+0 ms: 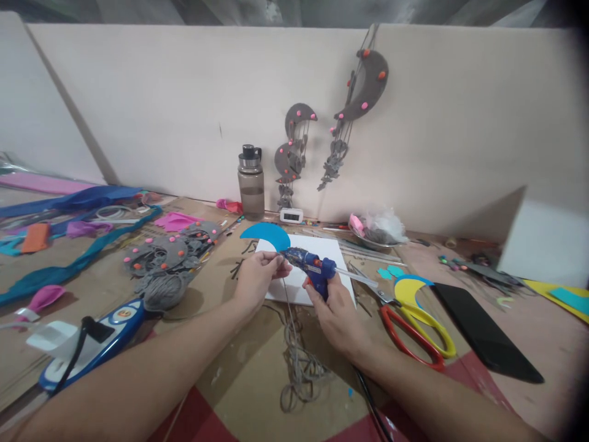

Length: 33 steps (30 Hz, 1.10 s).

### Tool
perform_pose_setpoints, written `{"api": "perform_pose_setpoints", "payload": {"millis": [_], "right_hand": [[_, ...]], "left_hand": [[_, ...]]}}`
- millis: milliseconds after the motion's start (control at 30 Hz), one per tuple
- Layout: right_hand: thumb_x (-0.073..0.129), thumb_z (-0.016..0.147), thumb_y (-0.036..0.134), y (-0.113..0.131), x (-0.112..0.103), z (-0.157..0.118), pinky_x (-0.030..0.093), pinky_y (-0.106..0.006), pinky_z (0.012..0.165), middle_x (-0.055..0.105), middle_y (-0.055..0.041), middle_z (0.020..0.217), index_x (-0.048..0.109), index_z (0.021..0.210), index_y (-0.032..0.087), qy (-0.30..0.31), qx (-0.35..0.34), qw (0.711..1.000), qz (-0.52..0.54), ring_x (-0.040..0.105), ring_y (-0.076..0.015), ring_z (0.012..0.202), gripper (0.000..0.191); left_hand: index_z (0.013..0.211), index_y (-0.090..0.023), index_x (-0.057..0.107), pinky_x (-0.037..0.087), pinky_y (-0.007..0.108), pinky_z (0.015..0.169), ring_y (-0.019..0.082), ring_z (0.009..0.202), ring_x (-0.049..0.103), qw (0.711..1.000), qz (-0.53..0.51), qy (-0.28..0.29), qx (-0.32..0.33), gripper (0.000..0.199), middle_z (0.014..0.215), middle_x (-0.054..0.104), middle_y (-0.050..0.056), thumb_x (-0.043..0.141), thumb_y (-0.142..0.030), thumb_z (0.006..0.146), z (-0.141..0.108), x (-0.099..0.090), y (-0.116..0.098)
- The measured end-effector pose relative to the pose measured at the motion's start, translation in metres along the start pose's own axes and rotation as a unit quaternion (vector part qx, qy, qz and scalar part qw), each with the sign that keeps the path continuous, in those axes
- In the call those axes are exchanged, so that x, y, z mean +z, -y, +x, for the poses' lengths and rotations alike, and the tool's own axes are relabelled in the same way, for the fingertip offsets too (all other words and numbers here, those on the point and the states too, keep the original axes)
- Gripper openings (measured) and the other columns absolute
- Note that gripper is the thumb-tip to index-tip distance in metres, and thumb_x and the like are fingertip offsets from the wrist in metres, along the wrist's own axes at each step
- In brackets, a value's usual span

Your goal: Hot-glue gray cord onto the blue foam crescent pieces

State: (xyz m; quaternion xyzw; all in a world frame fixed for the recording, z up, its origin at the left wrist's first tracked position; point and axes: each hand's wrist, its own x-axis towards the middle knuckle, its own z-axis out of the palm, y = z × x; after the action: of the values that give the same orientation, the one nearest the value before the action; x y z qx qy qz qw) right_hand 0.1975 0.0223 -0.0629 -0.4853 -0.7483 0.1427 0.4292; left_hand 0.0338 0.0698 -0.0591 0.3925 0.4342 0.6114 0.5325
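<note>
A blue glue gun with a clear glue stick in its back is gripped by my right hand. Its nozzle points left, at the lower tip of a blue crescent cutout. My left hand pinches that tip between thumb and fingers; whether the nozzle touches it I cannot tell. From the pinch hangs a strand of grey yarn, running down to a loose tangle of yarn on the cardboard. Beneath both hands lies a white sheet.
Scissors and a black phone lie right, beside a yellow-blue crescent. Left are a blue-white power strip, a grey yarn ball and decorated grey crescents. A water bottle stands behind; crescent hangings hang on the wall.
</note>
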Motion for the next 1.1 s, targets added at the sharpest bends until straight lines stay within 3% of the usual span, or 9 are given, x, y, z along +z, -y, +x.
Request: {"api": "perform_pose_setpoints", "payload": {"millis": [333,1100], "right_hand": [[0.042,0.087,0.029,0.012,-0.002,0.001,0.044,-0.036,0.086,0.062,-0.0111,0.106,0.048,0.112,0.018,0.022,0.03,0.999,0.002,0.058,-0.0232,0.097,0.028],[0.042,0.086,0.029,0.0077,0.0001,0.0015,0.043,-0.036,0.088,0.06,-0.0141,0.109,0.047,0.116,0.013,0.009,0.045,0.999,-0.018,0.057,-0.0232,0.1,0.034]], "left_hand": [[0.075,-0.01,0.06,0.054,0.03,0.063,0.015,0.057,0.065,1.0,0.016,0.004,0.014,0.024,0.063,0.068,0.008,0.071,-0.029,0.067,-0.0008,-0.0018,0.0028],[0.077,-0.008,0.06,0.055,0.033,0.067,0.015,0.06,0.065,0.999,-0.006,-0.006,0.035,0.023,0.064,0.067,0.008,0.071,-0.025,0.066,0.0027,-0.004,0.0088]]}}
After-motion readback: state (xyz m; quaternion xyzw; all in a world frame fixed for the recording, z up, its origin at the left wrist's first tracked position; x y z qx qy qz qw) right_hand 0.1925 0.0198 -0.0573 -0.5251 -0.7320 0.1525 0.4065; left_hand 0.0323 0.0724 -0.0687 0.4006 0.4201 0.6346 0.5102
